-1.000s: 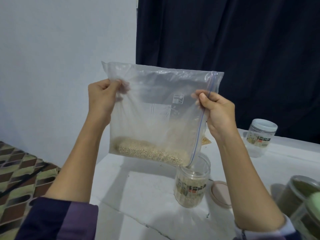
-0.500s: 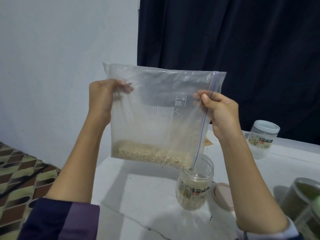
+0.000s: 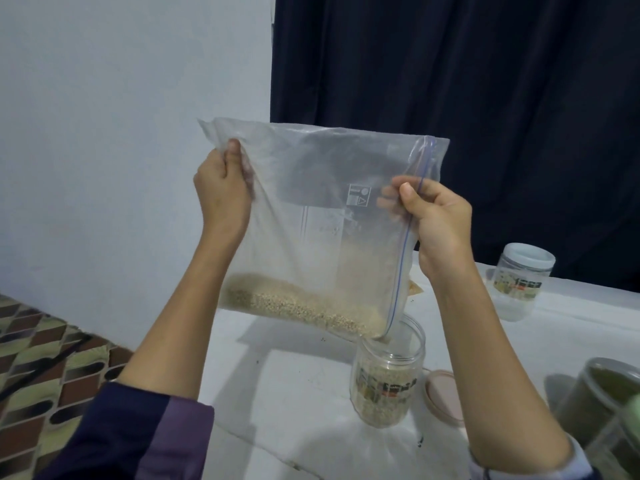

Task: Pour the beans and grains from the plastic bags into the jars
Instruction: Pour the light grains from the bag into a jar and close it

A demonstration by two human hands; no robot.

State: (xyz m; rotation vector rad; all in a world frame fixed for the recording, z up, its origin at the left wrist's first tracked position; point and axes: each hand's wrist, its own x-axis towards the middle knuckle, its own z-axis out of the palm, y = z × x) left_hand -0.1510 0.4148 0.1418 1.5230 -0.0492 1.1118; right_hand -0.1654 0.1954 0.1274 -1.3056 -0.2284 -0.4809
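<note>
My left hand (image 3: pixel 221 188) and right hand (image 3: pixel 434 216) each pinched a side of the zip bag (image 3: pixel 322 216), its grain-filled lower corner at the open jar (image 3: pixel 388 375) mouth below my right hand.

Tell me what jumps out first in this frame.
A big clear bag, held up mid-frame by the left hand and right hand, tilts its grain toward its lower right corner. That corner sits over an open jar on the white table.
</note>
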